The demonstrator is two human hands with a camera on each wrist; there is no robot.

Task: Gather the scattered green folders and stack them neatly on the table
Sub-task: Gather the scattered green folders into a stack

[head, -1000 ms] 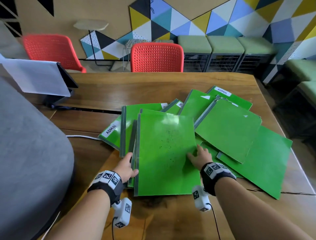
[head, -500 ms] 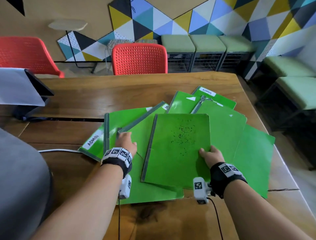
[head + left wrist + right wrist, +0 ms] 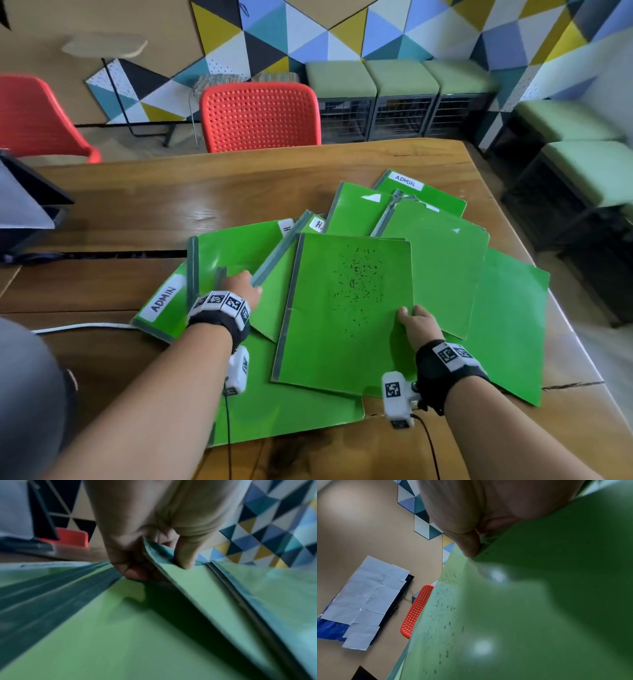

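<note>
A wooden table fills most of the head view, and green folders lie fanned across its right half in a loose, overlapping heap. Behind the table stand a red chair and a row of green-cushioned stools under a wall of coloured triangles. A dark stand with white paper taped over it sits at the table's left edge.

On top of the heap lies a speckled folder, marked with small black flecks. The right hand grips its right edge, thumb on the top face and fingers hidden underneath; the right wrist view shows the thumb pressing the cover. At the left, a folder labelled ADMIN lies lowest, partly under others. The left hand reaches into the left part of the heap; in the left wrist view its thumb and curled fingers pinch the raised corner of one folder beside its grey spine.
</note>
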